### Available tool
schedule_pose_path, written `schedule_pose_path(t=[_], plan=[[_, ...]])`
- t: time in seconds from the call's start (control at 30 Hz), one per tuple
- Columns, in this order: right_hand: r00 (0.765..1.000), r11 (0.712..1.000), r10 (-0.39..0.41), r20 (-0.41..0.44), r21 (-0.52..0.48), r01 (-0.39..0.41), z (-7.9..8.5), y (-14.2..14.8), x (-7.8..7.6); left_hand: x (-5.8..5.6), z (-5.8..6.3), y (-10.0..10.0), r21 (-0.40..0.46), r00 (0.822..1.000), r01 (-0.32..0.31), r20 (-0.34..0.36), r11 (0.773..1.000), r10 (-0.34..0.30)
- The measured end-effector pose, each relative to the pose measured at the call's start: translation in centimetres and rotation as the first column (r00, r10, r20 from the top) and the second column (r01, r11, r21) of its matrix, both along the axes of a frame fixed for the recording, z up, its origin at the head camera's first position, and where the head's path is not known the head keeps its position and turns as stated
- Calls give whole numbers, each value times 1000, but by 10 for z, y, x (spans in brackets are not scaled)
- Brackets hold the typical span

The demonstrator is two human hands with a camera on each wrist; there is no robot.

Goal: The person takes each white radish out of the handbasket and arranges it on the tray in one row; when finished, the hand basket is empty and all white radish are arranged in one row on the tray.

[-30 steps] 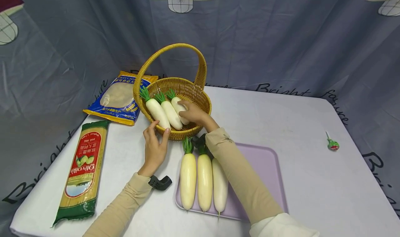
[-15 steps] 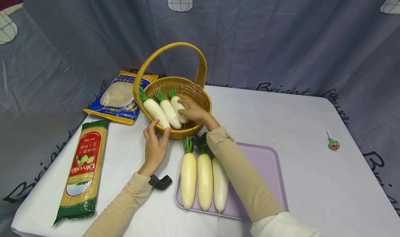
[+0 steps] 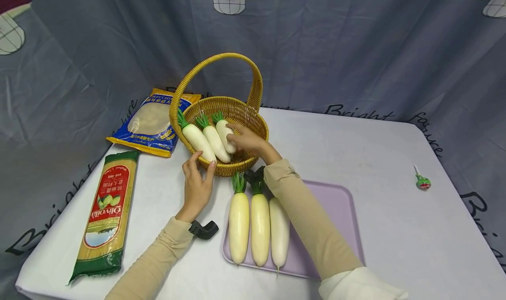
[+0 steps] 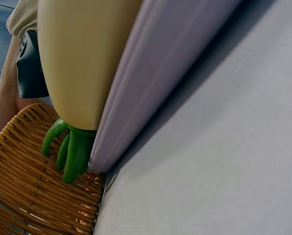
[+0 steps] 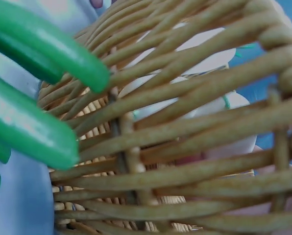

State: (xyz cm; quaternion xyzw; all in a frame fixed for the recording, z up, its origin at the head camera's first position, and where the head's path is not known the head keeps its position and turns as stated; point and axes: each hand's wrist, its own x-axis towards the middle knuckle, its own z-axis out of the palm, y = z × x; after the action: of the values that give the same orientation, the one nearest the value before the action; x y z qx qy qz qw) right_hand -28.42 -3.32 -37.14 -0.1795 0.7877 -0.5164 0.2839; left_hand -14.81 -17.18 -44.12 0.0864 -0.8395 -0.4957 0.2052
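Three small white radishes with green tops lie side by side in a yellow wicker basket (image 3: 261, 131) in the head view. My right hand (image 3: 251, 142) reaches over the basket's right side and holds the rightmost radish (image 3: 224, 133) with curled fingers. The middle radish (image 3: 215, 142) and the left radish (image 3: 197, 141) lie next to it. My left hand (image 3: 197, 188) rests at the basket's near left rim, thumb and fingers spread, tips touching the rim. In the right wrist view the basket's weave (image 5: 185, 127) hides most of the right hand.
Three longer white radishes (image 3: 259, 234) lie on a lilac tray (image 3: 328, 203) in front of the basket, partly under the right forearm. A spaghetti pack (image 3: 104, 212) and a blue pasta bag (image 3: 148, 122) are at left. A lollipop (image 3: 423, 182) lies far right.
The radishes in the basket have shifted slightly, the left one a little toward the left rim. My right hand has drawn slightly to the right. The left hand stays at the rim.
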Motion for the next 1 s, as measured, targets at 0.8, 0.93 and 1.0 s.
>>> schedule_pose_path(t=[0.8,0.93,1.0], plan=[[963,907,49,265,-416,69,3,11,-5,0,1,0,-2,1000,-3,9,1000,3],[950,856,58,307,-505,111,5,16,-2,0,1,0,-5,1000,0,9,1000,0],[942,833,68,327,-539,127,6,19,0,0,1,-1,-11,1000,-2,7,1000,2]])
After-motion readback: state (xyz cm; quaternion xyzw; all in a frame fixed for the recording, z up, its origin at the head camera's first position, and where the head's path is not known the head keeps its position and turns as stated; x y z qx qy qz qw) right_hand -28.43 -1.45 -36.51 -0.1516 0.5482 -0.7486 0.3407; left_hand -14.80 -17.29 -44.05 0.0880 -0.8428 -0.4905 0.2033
